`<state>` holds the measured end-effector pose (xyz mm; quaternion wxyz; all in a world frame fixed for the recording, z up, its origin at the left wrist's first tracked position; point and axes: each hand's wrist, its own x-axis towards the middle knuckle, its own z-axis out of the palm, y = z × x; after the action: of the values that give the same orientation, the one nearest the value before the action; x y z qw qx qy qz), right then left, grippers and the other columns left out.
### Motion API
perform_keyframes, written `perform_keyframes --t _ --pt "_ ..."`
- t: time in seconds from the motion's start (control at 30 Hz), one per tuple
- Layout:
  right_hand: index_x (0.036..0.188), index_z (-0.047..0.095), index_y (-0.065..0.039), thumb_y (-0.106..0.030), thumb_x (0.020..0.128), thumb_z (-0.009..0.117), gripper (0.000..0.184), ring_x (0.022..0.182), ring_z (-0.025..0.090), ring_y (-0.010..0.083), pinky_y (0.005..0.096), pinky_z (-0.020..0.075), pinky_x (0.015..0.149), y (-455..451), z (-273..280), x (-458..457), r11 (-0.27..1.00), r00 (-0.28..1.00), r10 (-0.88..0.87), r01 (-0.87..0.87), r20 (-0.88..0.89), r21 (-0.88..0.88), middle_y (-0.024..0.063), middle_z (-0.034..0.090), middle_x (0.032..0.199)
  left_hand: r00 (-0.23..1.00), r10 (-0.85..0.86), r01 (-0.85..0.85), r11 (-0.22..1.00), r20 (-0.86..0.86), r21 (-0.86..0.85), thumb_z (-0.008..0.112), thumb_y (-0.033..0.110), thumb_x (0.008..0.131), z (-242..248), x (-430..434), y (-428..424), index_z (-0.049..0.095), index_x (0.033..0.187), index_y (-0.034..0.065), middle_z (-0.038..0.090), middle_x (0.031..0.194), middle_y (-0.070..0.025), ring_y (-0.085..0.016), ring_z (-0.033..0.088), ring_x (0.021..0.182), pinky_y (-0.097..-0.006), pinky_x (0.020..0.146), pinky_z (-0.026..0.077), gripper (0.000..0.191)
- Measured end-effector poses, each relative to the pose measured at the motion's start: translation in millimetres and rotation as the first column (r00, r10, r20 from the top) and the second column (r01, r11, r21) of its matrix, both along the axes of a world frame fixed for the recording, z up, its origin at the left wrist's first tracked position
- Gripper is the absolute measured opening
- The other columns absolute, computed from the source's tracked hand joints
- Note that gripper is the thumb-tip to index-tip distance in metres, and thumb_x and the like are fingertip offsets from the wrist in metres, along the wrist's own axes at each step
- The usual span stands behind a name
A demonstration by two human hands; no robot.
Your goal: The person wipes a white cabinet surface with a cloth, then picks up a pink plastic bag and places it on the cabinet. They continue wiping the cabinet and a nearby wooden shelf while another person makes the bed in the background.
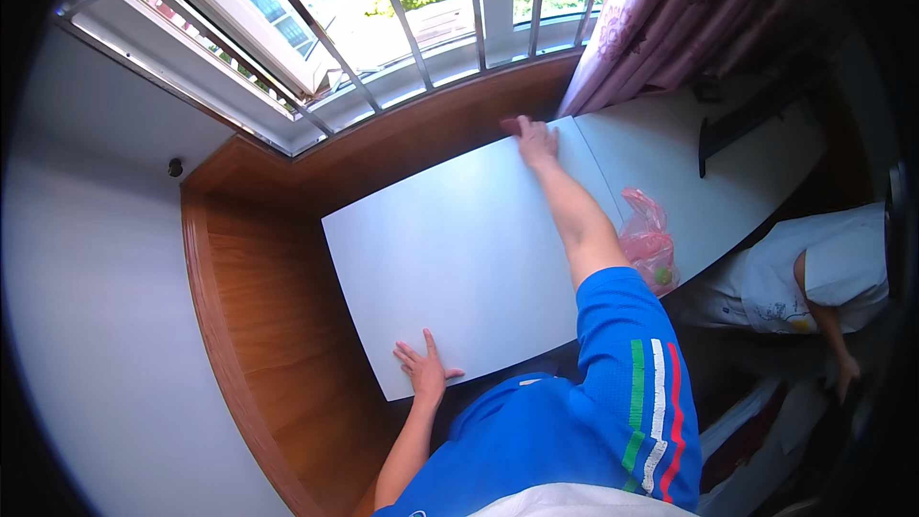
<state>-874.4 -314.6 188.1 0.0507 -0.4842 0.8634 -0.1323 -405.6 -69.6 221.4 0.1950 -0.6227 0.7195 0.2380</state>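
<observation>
A white tabletop [459,244] lies before me, with a seam near its right part. My left hand [425,372] rests flat on its near left corner, fingers spread. At the far edge, by the seam, my right hand [537,142] reaches over the board. A dark red object [512,126] shows at its fingertips, slightly blurred; whether the hand grips it cannot be told. Beside my right upper arm lies a pink plastic bag [650,244] with something green inside.
A barred window [431,29] stands beyond a brown wooden ledge [431,131], with a pink curtain [632,29] to its right. Wood panelling [280,316] borders the left side. A dark stand [747,115] is on the right tabletop. A person in white [811,273] is at the right.
</observation>
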Motion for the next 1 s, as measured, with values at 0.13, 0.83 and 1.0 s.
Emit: perform_keyframes --t 0.13,0.83,1.0 --pt "0.142 0.040 -0.021 -0.018 0.099 0.045 0.044 0.138 0.041 0.0326 0.0619 0.0321 0.109 30 -10 -78 0.968 0.964 -0.251 0.248 0.090 0.047 0.0080 0.043 0.150 0.999 -0.033 0.033 0.999 0.006 -0.017 0.089 0.054 0.058 -2 -2 1 0.004 0.159 0.0203 -0.007 0.148 -0.0501 -0.064 -0.001 0.141 -0.0650 0.112 0.025 0.136" --pt "0.145 0.040 -0.017 -0.009 0.084 0.061 0.065 0.141 0.034 0.0381 0.0528 0.0239 0.117 155 -38 165 0.946 0.980 0.123 -0.068 0.155 -0.316 0.0155 0.044 0.147 1.000 -0.006 0.007 0.999 0.027 -0.052 0.089 0.058 0.053 8 -17 13 0.009 0.159 0.0237 -0.002 0.151 -0.0471 -0.062 0.003 0.142 -0.0658 0.111 0.027 0.138" --pt "0.139 0.047 -0.011 -0.010 0.081 0.064 0.061 0.132 0.044 0.0387 0.0487 0.0359 0.110 247 11 238 0.910 0.811 0.412 -0.341 0.416 -0.236 0.0197 0.051 0.139 0.999 0.043 -0.043 0.999 -0.019 -0.023 0.086 0.055 0.064 24 -27 16 0.020 0.158 0.0214 0.003 0.148 -0.0503 -0.065 0.003 0.141 -0.0643 0.112 0.025 0.120"
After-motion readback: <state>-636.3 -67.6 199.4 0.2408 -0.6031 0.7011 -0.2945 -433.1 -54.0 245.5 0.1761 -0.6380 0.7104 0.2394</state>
